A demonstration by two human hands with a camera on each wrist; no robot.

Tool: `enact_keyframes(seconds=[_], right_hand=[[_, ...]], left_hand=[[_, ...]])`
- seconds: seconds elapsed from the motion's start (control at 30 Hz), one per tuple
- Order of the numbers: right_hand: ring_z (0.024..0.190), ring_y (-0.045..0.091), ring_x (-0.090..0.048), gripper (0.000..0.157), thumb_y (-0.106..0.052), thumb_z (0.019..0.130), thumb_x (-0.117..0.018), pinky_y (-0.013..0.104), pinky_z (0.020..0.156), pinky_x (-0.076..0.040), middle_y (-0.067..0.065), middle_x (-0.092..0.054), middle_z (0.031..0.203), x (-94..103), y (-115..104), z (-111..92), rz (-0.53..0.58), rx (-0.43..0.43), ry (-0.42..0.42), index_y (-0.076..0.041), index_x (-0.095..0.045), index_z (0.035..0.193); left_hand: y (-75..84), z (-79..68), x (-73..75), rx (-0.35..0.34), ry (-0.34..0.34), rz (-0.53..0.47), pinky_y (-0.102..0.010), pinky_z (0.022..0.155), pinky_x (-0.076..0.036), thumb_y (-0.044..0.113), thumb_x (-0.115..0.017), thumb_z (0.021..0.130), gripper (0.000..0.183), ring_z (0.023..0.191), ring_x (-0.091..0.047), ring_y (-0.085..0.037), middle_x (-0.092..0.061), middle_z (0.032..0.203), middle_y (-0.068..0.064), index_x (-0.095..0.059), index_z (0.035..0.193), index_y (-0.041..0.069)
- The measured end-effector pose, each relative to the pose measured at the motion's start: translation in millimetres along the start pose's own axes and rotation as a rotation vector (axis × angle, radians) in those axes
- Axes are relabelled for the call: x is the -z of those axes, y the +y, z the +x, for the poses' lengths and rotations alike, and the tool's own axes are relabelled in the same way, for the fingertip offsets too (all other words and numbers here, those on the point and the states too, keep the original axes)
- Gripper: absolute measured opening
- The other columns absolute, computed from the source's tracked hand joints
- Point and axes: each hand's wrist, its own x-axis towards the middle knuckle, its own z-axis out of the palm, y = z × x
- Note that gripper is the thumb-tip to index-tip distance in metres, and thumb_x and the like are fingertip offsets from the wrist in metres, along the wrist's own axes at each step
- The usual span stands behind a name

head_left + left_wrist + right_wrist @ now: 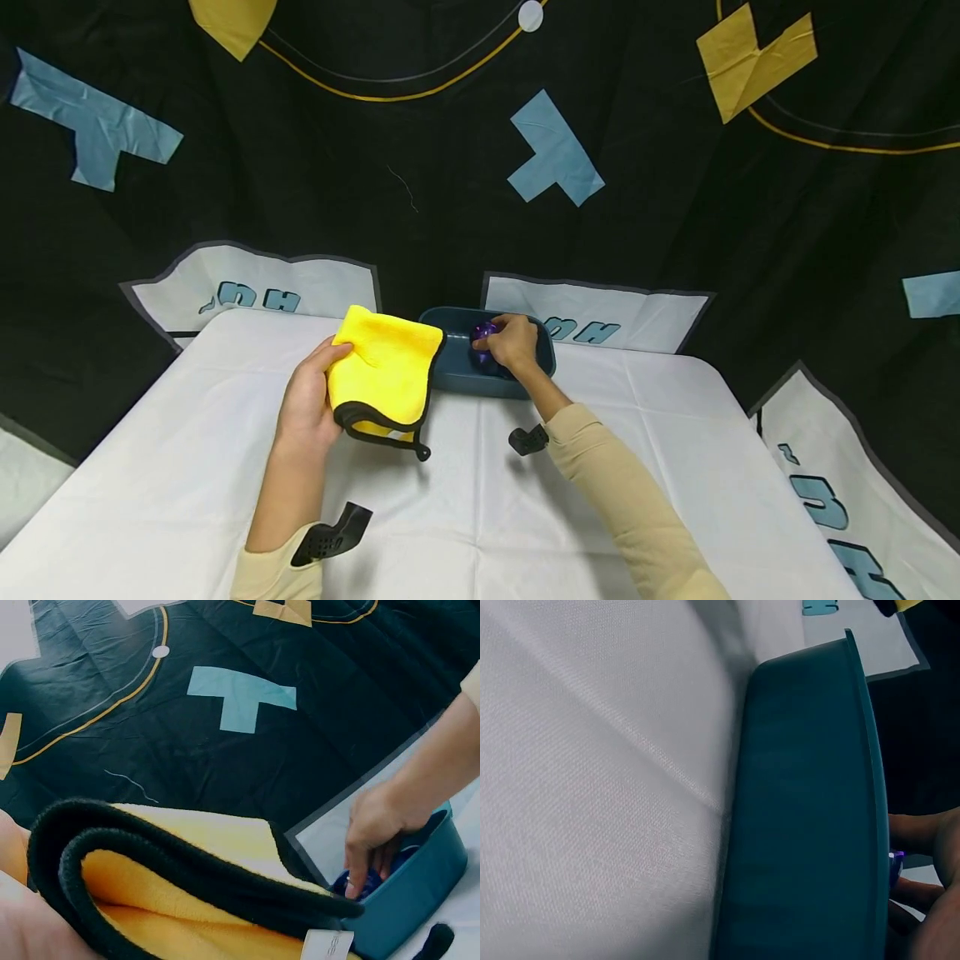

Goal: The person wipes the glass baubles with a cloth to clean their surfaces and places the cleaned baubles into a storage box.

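A folded yellow cloth [386,362] with black edging is held up by my left hand [309,400], thumb on its front face. In the left wrist view the cloth's folded layers [187,881] and a small white tag [327,945] show. My right hand [516,342] reaches into a dark teal plastic tub [457,382], its fingers gripping a shiny purple object [483,333]. Most of that object is hidden by the hand and tub wall, so I cannot tell its kind. The right wrist view is filled by the tub's outer side [810,802], with fingers beyond the rim.
The tub stands near the far edge of a table covered with a white cloth [450,517]. Behind it hangs a black backdrop [435,225] with blue and yellow shapes. Black camera mounts [330,537] stick out from both wrists.
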Motion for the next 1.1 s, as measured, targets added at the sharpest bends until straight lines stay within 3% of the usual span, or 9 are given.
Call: enact_keyframes(seconds=[0.63, 1.1], right_hand=[[0.107, 0.030, -0.070, 0.052, -0.019, 0.072, -0.092, 0.043, 0.095, -0.057, 0.014, -0.076, 0.108, -8.7, 9.1, 0.0, -0.092, 0.092, -0.074, -0.005, -0.074, 0.119], [0.126, 0.036, -0.054, 0.060, -0.012, 0.071, -0.091, 0.048, 0.110, -0.045, 0.015, -0.072, 0.120, -7.5, 8.0, -0.7, 0.006, 0.062, -0.066, -0.006, -0.070, 0.126]], left_hand=[[2.7, 1.1, 2.6, 0.021, 0.011, -0.094, -0.030, 0.124, -0.029, 0.026, -0.051, 0.105, 0.061, 0.145, -0.030, -0.013, -0.028, 0.160, 0.005, -0.025, 0.160, 0.029], [2.4, 2.5, 3.5, 0.019, 0.022, -0.089, -0.029, 0.124, -0.029, 0.025, -0.051, 0.105, 0.061, 0.144, -0.030, -0.013, -0.028, 0.160, 0.004, -0.026, 0.160, 0.028]])
